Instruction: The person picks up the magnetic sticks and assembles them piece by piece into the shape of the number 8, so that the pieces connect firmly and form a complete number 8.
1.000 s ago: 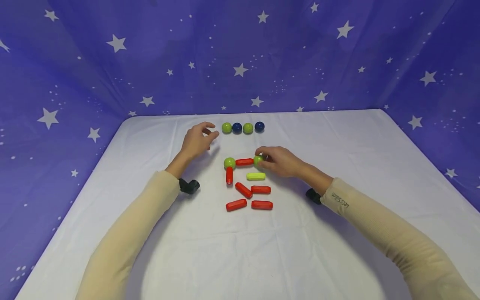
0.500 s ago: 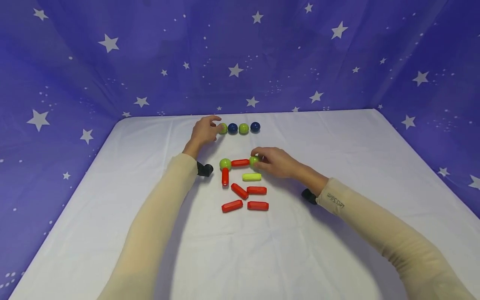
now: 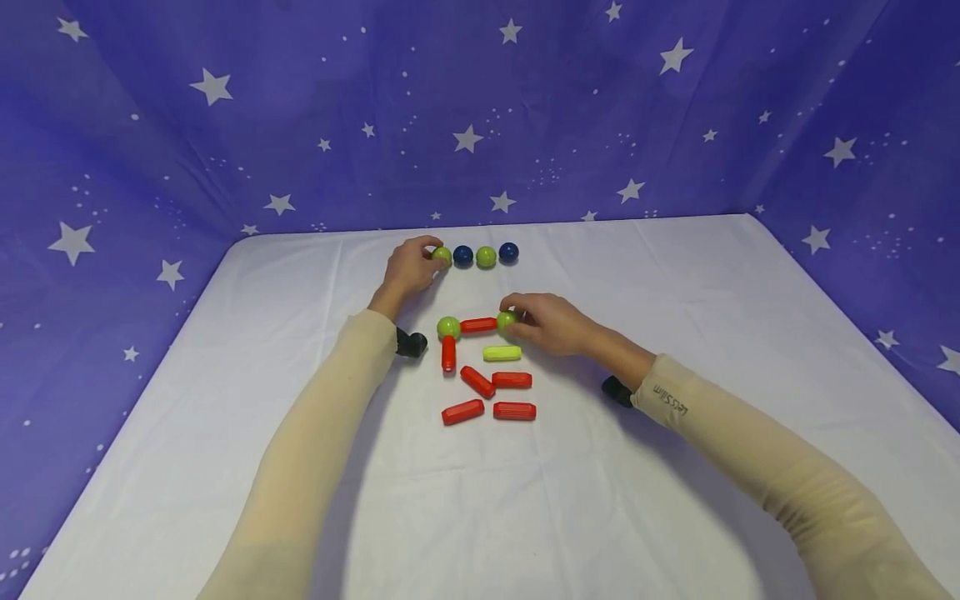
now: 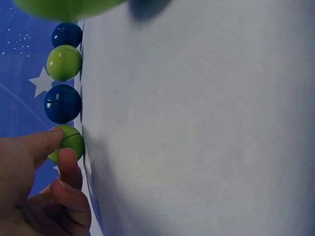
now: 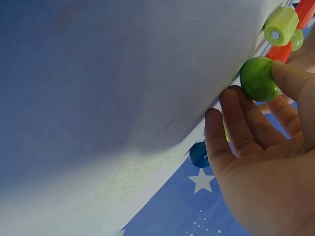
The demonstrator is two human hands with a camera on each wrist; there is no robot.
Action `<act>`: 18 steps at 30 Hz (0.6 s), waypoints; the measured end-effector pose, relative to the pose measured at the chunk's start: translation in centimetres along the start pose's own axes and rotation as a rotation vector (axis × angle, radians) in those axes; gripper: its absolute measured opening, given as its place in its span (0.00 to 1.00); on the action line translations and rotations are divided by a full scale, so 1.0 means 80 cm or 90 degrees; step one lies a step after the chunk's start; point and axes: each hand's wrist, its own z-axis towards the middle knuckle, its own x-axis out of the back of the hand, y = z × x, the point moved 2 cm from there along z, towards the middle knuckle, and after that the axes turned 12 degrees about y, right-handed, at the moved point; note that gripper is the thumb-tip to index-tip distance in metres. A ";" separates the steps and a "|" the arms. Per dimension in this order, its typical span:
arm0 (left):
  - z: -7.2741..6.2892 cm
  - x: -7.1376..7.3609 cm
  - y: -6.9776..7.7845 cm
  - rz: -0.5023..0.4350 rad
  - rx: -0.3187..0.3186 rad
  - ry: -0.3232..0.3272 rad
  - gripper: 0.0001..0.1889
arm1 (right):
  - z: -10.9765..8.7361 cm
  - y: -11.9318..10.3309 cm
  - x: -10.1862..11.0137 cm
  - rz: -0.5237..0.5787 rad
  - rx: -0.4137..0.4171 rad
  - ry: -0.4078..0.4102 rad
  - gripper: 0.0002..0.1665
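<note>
At the back of the table my left hand (image 3: pixel 409 267) pinches the leftmost green ball (image 4: pixel 73 140) of a row between thumb and fingers. Beside that ball stand a dark blue ball (image 3: pixel 462 256), another green ball (image 3: pixel 486 257) and a second dark blue ball (image 3: pixel 508 252). My right hand (image 3: pixel 558 325) holds a green ball (image 5: pixel 257 78) by thumb and fingers on the table. This ball sits at the right end of a red rod (image 3: pixel 478 325). At the rod's left end is a green corner ball (image 3: pixel 448 328), from which another red rod (image 3: pixel 448 354) extends toward me.
Just in front of the joined pieces lies a yellow-green rod (image 3: pixel 502 353). Several loose red rods, among them one at the front right (image 3: pixel 514 411), lie nearer me. A starry purple cloth (image 3: pixel 480 108) hangs behind the white-covered table (image 3: pixel 637 500).
My left hand has moved right to the row's leftmost green ball and taken hold of it. The right hand stays on its ball. The head view has shifted slightly.
</note>
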 end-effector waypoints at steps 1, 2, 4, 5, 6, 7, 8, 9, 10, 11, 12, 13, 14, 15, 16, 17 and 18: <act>0.000 0.000 0.000 0.000 0.002 -0.001 0.20 | 0.000 0.000 0.000 -0.001 -0.002 0.000 0.18; 0.000 0.000 0.000 0.000 0.004 -0.002 0.20 | 0.000 0.000 0.000 0.000 -0.003 0.000 0.18; -0.001 0.001 0.000 -0.004 0.010 -0.003 0.20 | 0.000 0.001 -0.001 -0.002 -0.004 0.000 0.18; -0.002 0.001 0.000 -0.006 0.012 -0.003 0.20 | 0.000 0.001 -0.001 -0.003 -0.004 0.000 0.18; -0.002 0.001 0.000 -0.008 0.014 -0.002 0.20 | 0.000 0.002 -0.001 -0.004 -0.003 0.001 0.18; -0.003 0.001 0.000 -0.009 0.015 -0.002 0.20 | 0.000 0.002 -0.002 -0.003 -0.001 0.002 0.17; -0.004 0.002 0.000 -0.011 0.016 -0.001 0.20 | 0.000 0.002 -0.002 -0.002 0.001 0.003 0.17; -0.005 0.002 -0.001 -0.013 0.016 0.002 0.20 | 0.000 0.002 -0.002 -0.001 0.004 0.004 0.17; -0.005 0.002 -0.001 -0.012 0.015 0.004 0.20 | 0.000 0.003 -0.001 -0.001 0.007 0.005 0.17; -0.005 0.003 -0.003 -0.012 0.014 0.007 0.20 | 0.000 0.003 -0.002 0.001 0.010 0.007 0.17; -0.006 0.003 -0.004 -0.013 0.015 0.009 0.20 | 0.000 0.004 -0.002 0.002 0.013 0.008 0.17; -0.006 0.003 -0.006 -0.014 0.014 0.011 0.20 | 0.000 0.004 -0.001 0.003 0.016 0.009 0.17; -0.006 0.004 -0.007 -0.017 0.014 0.014 0.20 | 0.000 0.004 -0.002 0.003 0.018 0.010 0.17; -0.007 0.005 -0.009 -0.023 0.017 0.015 0.20 | 0.000 0.005 -0.002 0.003 0.020 0.010 0.17; -0.008 0.006 -0.011 -0.031 0.019 0.016 0.20 | 0.001 0.005 -0.002 0.003 0.021 0.010 0.17; -0.009 0.008 -0.012 -0.040 0.021 0.016 0.20 | 0.001 0.005 -0.002 0.003 0.022 0.010 0.17; -0.011 0.010 -0.014 -0.049 0.023 0.015 0.21 | 0.001 0.004 -0.002 0.003 0.022 0.010 0.17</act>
